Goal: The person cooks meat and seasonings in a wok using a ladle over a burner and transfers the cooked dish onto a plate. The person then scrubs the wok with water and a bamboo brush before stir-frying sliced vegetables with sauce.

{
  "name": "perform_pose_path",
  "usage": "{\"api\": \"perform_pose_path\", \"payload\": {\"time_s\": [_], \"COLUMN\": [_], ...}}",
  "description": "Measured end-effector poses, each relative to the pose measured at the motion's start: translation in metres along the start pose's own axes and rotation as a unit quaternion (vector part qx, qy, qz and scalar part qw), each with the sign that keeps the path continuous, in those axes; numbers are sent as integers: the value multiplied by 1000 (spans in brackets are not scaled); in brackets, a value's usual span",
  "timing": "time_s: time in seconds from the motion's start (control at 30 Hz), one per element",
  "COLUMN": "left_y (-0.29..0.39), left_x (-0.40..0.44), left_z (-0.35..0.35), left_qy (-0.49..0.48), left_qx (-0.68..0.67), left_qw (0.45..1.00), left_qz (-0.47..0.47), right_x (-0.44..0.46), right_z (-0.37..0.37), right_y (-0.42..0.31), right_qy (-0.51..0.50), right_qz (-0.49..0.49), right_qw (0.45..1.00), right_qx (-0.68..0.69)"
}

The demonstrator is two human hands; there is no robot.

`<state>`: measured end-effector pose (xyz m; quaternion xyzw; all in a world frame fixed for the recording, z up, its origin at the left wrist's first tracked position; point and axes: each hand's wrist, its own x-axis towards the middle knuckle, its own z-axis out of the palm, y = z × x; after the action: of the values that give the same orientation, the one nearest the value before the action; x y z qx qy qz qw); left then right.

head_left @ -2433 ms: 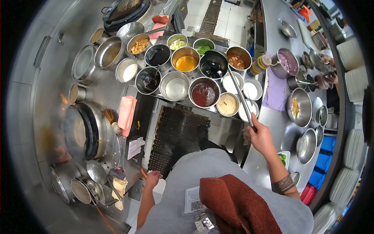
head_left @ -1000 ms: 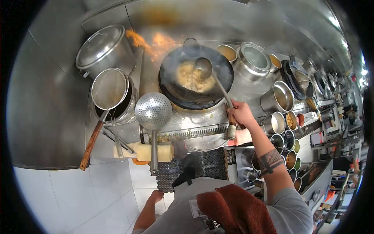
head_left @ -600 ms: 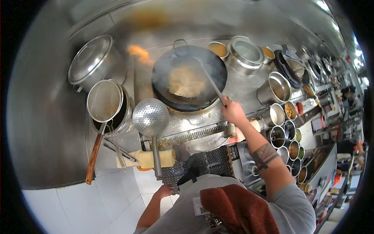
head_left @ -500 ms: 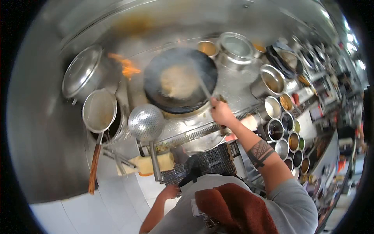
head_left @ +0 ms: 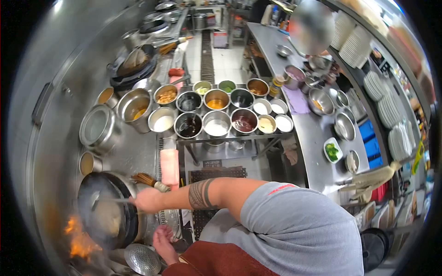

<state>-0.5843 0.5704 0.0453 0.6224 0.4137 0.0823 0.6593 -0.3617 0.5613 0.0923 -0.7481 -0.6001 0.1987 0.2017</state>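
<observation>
A steaming wok [head_left: 107, 216] with pale food in it sits on the stove at the lower left. My right hand [head_left: 148, 200] is closed around the handle of a ladle [head_left: 115, 200], whose head is down in the wok. My left hand [head_left: 165, 238] hangs beside the stove's front edge, fingers loosely bent and apart, with nothing visible in it. Near it lies a perforated skimmer [head_left: 142, 260]. A bamboo brush [head_left: 148, 179] rests beside the wok, close to a folded pink cloth [head_left: 169, 168].
Orange flames [head_left: 79, 239] rise by the wok. Several metal pots of sauces and ingredients, one with red sauce [head_left: 244, 121], stand ahead. On the right counter [head_left: 317, 138] are bowls and a dish of greens [head_left: 332, 151]. A person stands at the upper right; a lidded pot [head_left: 97, 129] is left.
The view has swung from the stove toward the pots and right counter. The wok now appears at the lower left. My right hand still grips the ladle in it; my left hand has risen toward the stove.
</observation>
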Motion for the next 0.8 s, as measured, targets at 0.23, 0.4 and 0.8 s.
{"api": "perform_pose_path", "payload": {"time_s": [0.23,0.4,0.8], "left_y": [93,32,143], "left_x": [2,-22,-232], "left_z": [43,-15,141], "left_qy": [-8,63,216], "left_qx": [-406,-230,160], "left_qw": [909,963,951], "left_qz": [93,127,-151], "right_x": [-56,-176,-531], "right_z": [5,-15,-59], "right_y": [-46,60,389], "right_qy": [258,204,577], "right_qz": [-135,-51,545], "right_qw": [917,944,540], "right_qx": [274,254,281]}}
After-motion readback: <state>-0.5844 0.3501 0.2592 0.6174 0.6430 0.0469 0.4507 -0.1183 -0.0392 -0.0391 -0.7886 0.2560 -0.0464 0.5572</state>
